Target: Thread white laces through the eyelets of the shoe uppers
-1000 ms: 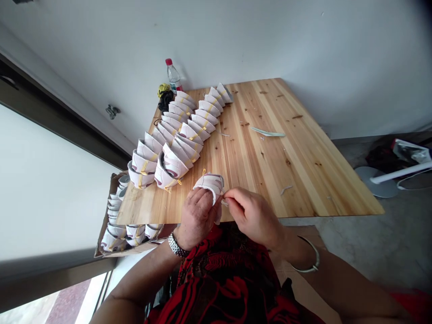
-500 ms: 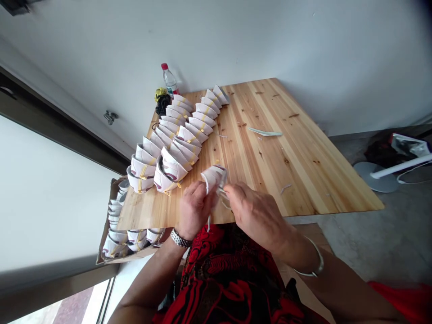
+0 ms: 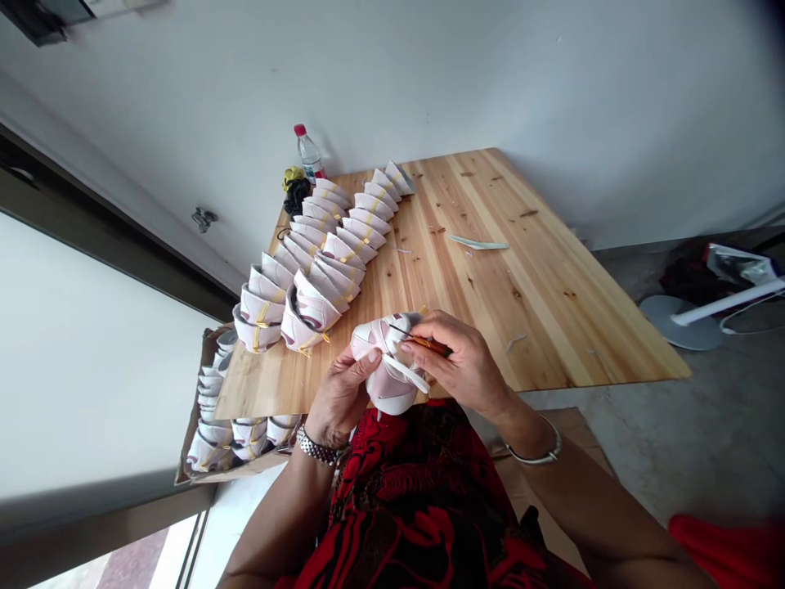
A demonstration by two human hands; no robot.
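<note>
My left hand point(image 3: 340, 391) is closed on the side of a pink and white shoe upper point(image 3: 388, 386), its thumb pressed on the front. The toe of the upper points toward me, above the table's near edge. A white shoelace point(image 3: 405, 372) lies across it with a loose end. Between the fingers of my right hand point(image 3: 466, 360) is an awl point(image 3: 431, 343) with an orange-brown handle. Its thin metal tip reaches over the lacing area; whether it pierces an eyelet I cannot tell.
Two rows of stacked shoe uppers point(image 3: 312, 298) stand on the wooden table point(image 3: 540, 311) at left. A white strip point(image 3: 478, 243) lies farther right, with scattered thread bits. A bottle point(image 3: 309, 153) stands at the back. Below left, a cardboard box point(image 3: 184, 458) holds more uppers.
The shoe upper has turned, so its toe and laced front now show. My right hand has shifted from a blurred hold at the lace, and the awl is now visible over the upper.
</note>
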